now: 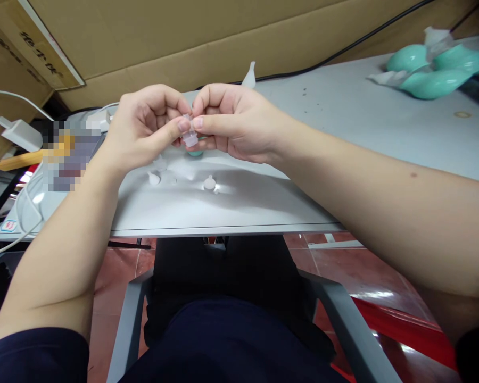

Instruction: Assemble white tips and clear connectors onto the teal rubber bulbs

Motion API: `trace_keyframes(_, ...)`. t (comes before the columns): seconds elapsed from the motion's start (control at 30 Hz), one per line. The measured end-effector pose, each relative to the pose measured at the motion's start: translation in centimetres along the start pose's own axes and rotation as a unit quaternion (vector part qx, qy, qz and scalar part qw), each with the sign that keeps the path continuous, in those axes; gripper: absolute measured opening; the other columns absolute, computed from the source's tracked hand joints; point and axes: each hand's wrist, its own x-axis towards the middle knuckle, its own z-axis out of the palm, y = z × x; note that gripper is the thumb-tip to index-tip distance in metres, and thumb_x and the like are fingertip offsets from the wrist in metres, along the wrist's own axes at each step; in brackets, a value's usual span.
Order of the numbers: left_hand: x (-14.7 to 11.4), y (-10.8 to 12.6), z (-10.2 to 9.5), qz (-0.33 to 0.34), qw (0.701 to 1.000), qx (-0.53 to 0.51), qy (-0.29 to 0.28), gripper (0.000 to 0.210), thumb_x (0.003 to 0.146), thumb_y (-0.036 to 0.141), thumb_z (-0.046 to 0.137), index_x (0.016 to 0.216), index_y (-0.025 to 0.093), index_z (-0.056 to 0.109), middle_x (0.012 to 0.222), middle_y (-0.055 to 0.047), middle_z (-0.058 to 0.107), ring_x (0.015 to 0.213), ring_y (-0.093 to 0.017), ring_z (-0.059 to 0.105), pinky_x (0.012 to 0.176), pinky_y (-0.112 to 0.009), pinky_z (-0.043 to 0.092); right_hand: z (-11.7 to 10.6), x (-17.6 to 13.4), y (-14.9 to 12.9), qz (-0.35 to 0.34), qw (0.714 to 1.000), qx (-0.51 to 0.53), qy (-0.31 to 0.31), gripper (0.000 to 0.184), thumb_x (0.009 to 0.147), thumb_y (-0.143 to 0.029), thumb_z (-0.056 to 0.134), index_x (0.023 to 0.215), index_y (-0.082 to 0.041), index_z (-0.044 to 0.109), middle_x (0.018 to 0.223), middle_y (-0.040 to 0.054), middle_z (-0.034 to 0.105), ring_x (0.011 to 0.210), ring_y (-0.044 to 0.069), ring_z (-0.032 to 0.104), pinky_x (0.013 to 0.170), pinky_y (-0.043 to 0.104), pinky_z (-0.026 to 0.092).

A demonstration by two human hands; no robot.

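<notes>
A small translucent plastic fitting (190, 138) with a ridged, stepped body is pinched above the table. My left hand (147, 125) is closed on its left side, thumb pressed against the upper part. From the other side, my right hand (239, 122) grips it between thumb and curled fingers. Just below and behind the fingers shows a bit of a mint-green object (195, 153), mostly hidden. On the tabletop under my hands lie a small white plastic piece (154, 178) and a round white piece with a tab (209, 183). A white tapered tip (250, 75) sticks up behind my right hand.
Several glossy mint-green bulbs (435, 84) with whitish tips lie at the back right of the grey table (263, 210). A white charger (22, 134) with cables is at the left, beside a blurred-out patch (69, 159). Cardboard (207, 37) stands behind, with a black cable along it.
</notes>
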Motion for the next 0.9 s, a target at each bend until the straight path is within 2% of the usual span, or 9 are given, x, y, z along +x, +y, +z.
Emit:
trace_keyframes(0.13,-0.1,0.0,-0.1,-0.039,0.999,0.033,-0.011,0.077,0.114,0.094,0.083,0.122,0.017,0.083,0.087,-0.001,0.08,0.073,-0.018,0.087,0.07,-0.037,0.078,-0.6,0.1,0.0,0.023,0.999,0.019,-0.013,0.039,0.089,-0.033,0.127,0.09,-0.032,0.088,0.094,-0.003,0.09,0.094,0.018,0.089,0.093,0.025,0.079)
trace_keyframes(0.3,-0.1,0.7,0.1,-0.061,0.998,0.005,-0.009,0.074,0.113,0.089,0.09,0.122,0.017,0.083,0.088,-0.003,0.081,0.072,-0.018,0.086,0.07,-0.038,0.079,-1.0,0.4,0.0,0.055,0.997,0.041,-0.043,0.042,0.087,-0.035,0.129,0.089,-0.028,0.088,0.101,0.0005,0.093,0.104,0.02,0.093,0.094,0.026,0.081)
trace_keyframes(0.43,0.0,1.3,-0.1,-0.093,0.996,-0.01,-0.014,0.08,0.107,0.094,0.095,0.122,0.016,0.085,0.089,-0.006,0.081,0.072,-0.022,0.086,0.075,-0.044,0.082,-0.6,0.4,-0.3,0.076,0.996,0.049,-0.018,0.04,0.093,-0.024,0.125,0.086,-0.027,0.086,0.1,0.0006,0.093,0.104,0.019,0.094,0.093,0.024,0.081)
trace_keyframes(0.53,-0.1,1.1,-0.4,-0.102,0.994,0.015,-0.032,0.087,0.107,0.099,0.09,0.126,0.015,0.085,0.091,-0.006,0.082,0.076,-0.022,0.088,0.079,-0.047,0.083,-0.5,0.3,-0.5,0.088,0.995,0.054,-0.002,0.037,0.098,-0.017,0.12,0.086,-0.025,0.085,0.099,0.0014,0.092,0.1,0.019,0.094,0.094,0.025,0.081)
trace_keyframes(0.63,-0.2,0.6,-0.6,-0.075,0.995,0.048,-0.049,0.082,0.114,0.097,0.081,0.13,0.017,0.084,0.094,-0.002,0.082,0.079,-0.019,0.089,0.078,-0.044,0.082,-0.5,0.3,-0.3,0.084,0.994,0.061,-0.013,0.036,0.092,-0.017,0.121,0.087,-0.026,0.086,0.097,0.0008,0.092,0.098,0.019,0.093,0.094,0.025,0.081)
trace_keyframes(0.73,-0.3,0.4,-0.4,-0.03,0.998,0.042,-0.036,0.071,0.117,0.088,0.083,0.128,0.018,0.082,0.095,-0.003,0.085,0.078,-0.019,0.09,0.076,-0.042,0.081,-0.3,0.2,0.0,0.05,0.996,0.073,-0.018,0.043,0.082,-0.02,0.127,0.086,-0.029,0.085,0.095,-0.0024,0.091,0.095,0.018,0.092,0.092,0.024,0.08)
trace_keyframes(0.8,-0.2,0.4,-0.1,-0.008,0.999,0.027,-0.017,0.063,0.12,0.08,0.086,0.123,0.017,0.081,0.093,-0.003,0.086,0.076,-0.02,0.092,0.075,-0.041,0.082,-0.1,0.2,0.1,0.036,0.997,0.073,-0.008,0.049,0.08,-0.022,0.128,0.086,-0.031,0.08,0.094,-0.0053,0.09,0.092,0.018,0.091,0.09,0.024,0.079)
trace_keyframes(0.9,0.0,0.7,0.6,0.062,0.998,0.001,-0.001,0.044,0.126,0.06,0.084,0.123,0.016,0.079,0.091,0.001,0.083,0.075,-0.02,0.094,0.07,-0.036,0.08,0.2,0.1,-0.1,0.04,0.998,0.054,0.007,0.059,0.075,-0.021,0.128,0.083,-0.033,0.071,0.088,-0.0065,0.087,0.09,0.02,0.089,0.087,0.028,0.078)
